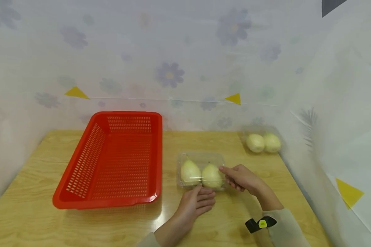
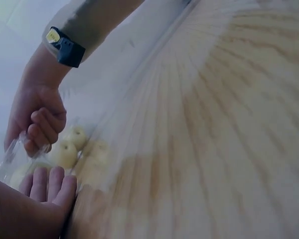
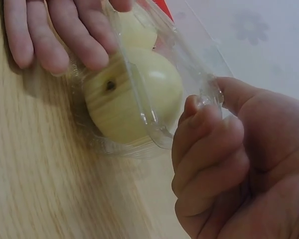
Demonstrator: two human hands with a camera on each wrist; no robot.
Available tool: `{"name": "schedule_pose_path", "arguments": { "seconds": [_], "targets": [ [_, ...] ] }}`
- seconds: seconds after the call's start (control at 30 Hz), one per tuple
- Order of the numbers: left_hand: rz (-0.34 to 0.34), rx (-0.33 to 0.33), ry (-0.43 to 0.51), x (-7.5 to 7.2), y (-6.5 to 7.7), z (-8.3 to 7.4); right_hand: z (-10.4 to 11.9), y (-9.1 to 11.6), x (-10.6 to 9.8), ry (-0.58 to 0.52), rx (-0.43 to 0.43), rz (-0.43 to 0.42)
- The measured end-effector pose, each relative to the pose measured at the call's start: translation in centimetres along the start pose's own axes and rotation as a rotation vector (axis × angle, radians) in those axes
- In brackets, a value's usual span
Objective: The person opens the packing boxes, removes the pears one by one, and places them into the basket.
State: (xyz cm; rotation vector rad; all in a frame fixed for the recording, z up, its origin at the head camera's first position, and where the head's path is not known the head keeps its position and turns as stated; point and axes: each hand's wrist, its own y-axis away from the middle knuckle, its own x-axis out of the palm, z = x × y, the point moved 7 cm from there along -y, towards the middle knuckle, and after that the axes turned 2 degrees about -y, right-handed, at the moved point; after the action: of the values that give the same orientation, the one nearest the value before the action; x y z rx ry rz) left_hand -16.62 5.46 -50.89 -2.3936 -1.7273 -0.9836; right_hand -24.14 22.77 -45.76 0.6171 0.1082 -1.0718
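A clear plastic clamshell box lies on the table in front of me, holding two pale yellow pears. My right hand is at its right side and pinches the lid's edge between thumb and curled forefinger, which the right wrist view shows close up beside a pear. At the near side of the box is my left hand. Its fingers are nearly straight and lie against or very near the front wall; exact contact is hard to tell. The left wrist view shows both hands by the box, partly cut off.
A red plastic basket with slotted walls stands on the left of the wooden table. Another clear box with two pale yellow fruits sits at the back right corner. Flowered sheeting hangs behind and along the right side.
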Motion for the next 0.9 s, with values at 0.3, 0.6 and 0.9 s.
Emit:
{"name": "schedule_pose_path", "arguments": {
  "seconds": [0.3,0.6,0.9],
  "targets": [
    [0.011,0.006,0.022,-0.6,-0.3,0.4,-0.2,0.7,-1.1,0.188,0.015,-0.125],
    [0.004,0.021,0.018,-0.7,-0.3,0.5,3.2,1.7,-1.1,0.347,-0.247,-0.434],
    [0.000,0.032,0.033,-1.0,-0.2,0.4,7.2,0.9,5.0,0.618,-0.599,-0.196]
  ]
}}
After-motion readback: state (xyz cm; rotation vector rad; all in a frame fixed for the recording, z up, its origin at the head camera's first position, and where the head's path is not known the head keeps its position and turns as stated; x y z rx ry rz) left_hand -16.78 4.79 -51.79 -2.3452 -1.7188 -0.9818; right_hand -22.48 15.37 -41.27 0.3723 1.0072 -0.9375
